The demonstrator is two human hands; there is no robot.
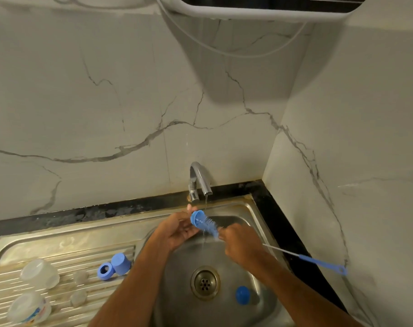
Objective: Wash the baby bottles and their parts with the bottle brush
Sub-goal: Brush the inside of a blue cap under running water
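Your left hand [177, 230] holds a blue cap [197, 217] over the sink [243, 208], just under the thin stream from the tap [199, 178]. Your right hand [240, 246] grips the bottle brush [211, 226] on its wire right behind the bristles, with the bristle head pushed into the cap. Keep the cap's mouth facing the brush and in the stream, twist the cap against the bristles, and work the rim and inner corner, where I'd expect residue to sit. Gripping close to the bristles is good; it should stop the wire flexing. The brush's long axis runs from the cap at upper left down to the right, its blue handle [323, 264] pointing out past the sink's right edge. The cap's open end faces lower right, along the same line.
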